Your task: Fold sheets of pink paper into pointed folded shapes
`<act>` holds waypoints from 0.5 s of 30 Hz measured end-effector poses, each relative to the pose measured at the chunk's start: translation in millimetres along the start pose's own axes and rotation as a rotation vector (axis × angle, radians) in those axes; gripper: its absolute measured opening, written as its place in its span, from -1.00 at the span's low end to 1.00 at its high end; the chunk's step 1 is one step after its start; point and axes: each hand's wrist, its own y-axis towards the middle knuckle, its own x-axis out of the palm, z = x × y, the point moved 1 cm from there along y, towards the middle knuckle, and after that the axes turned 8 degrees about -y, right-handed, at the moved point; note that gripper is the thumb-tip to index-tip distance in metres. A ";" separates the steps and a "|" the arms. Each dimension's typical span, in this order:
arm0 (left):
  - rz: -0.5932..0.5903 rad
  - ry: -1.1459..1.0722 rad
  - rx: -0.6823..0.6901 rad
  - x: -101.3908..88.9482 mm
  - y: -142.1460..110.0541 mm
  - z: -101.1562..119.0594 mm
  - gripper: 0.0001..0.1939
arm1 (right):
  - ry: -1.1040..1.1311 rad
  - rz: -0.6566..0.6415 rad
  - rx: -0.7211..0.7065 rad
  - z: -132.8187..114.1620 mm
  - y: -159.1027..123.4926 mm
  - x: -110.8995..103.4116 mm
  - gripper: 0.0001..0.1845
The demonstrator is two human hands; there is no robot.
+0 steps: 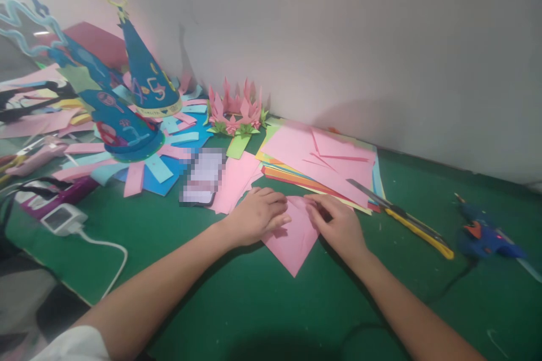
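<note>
A folded sheet of pink paper (295, 245) lies on the green table with one corner pointing at me. My left hand (257, 215) holds its left side, fingers curled over the upper edge and thumb resting across the sheet. At the upper right edge, my right hand (339, 224) pinches the same paper between thumb and fingers. Just beyond both hands is a stack of coloured paper (296, 146), pink on top with thin pink strips lying on it. A yellow-handled utility knife (417, 228) rests partly on that stack, blade out.
A blue glue gun (486, 237) lies at the right with its cord. Behind my left hand are a blurred-out phone (203, 176) and a pink paper crown (235, 107). Blue cone hats (148, 76) stand farther left. A white plug with cable (64, 219) is near the left edge.
</note>
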 end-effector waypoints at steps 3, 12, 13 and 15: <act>0.022 0.008 0.016 4.9 0.2 2.8 -0.62 | -0.039 -0.011 -0.097 -0.7 0.4 -1.5 -0.80; 0.025 0.205 0.027 25.6 3.9 7.6 -0.71 | -0.103 -0.019 -0.172 1.9 1.7 -5.3 -0.76; 0.008 0.220 0.009 27.5 4.6 8.5 -0.73 | -0.117 -0.017 -0.187 1.9 2.1 -5.5 -0.76; -0.021 0.237 -0.038 30.2 5.6 10.2 -0.74 | -0.136 -0.015 -0.216 1.5 2.6 -5.8 -0.76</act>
